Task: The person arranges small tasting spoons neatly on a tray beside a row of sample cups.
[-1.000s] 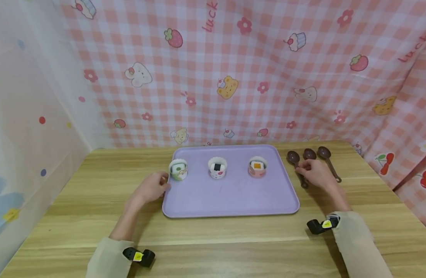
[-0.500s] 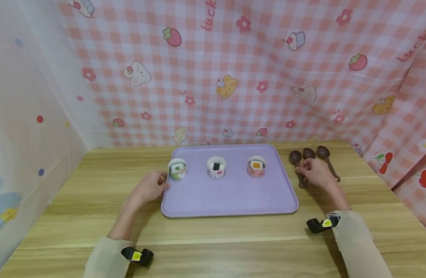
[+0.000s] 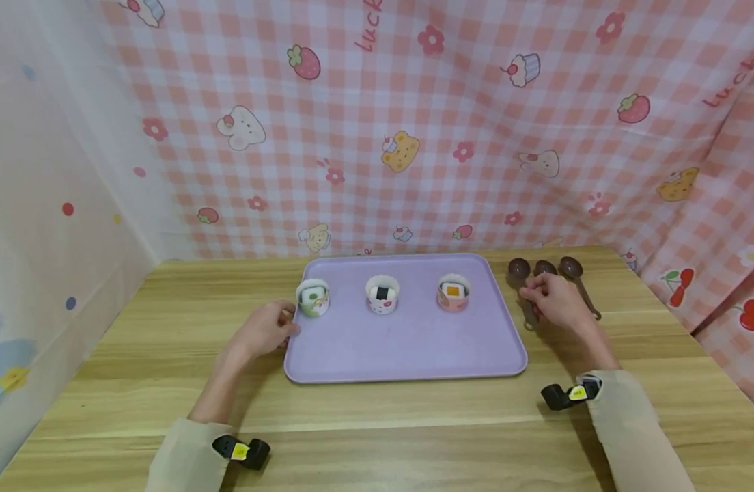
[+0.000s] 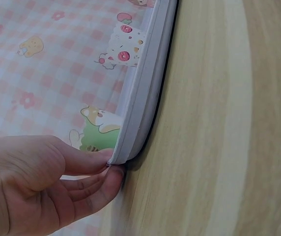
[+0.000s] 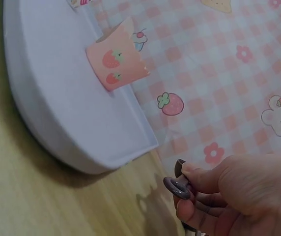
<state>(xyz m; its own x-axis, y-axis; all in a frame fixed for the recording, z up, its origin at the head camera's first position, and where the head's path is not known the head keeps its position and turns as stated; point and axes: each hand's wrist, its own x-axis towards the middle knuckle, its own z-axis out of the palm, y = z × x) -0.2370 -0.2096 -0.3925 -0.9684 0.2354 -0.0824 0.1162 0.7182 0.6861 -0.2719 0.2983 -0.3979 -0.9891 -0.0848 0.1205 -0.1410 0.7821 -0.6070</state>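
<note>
My left hand (image 3: 266, 329) pinches the left rim of a lilac tray (image 3: 383, 355); in the left wrist view the thumb (image 4: 89, 161) lies over the rim and fingers curl below it. Right of the tray, my right hand (image 3: 560, 301) pinches the handle of a dark brown spoon (image 3: 519, 268). Its looped handle end (image 5: 177, 188) shows in the right wrist view, with a shadow on the wood beside it. Two more brown spoons lie near that hand: one (image 3: 544, 267) partly hidden behind it, the other (image 3: 571, 268) farther right.
A row of paper cups stands on the tray: green (image 3: 314, 307), white-patterned (image 3: 382, 305) and pink (image 3: 453, 303). Each holds a small white block with a coloured top. A pink checked cloth (image 3: 352, 198) hangs behind the wooden table (image 3: 377, 437).
The right hand has shifted the spoon slightly away and turned it a little, with the handle end swinging left toward the tray. The left hand stays at the rim, and the tray has not moved.
</note>
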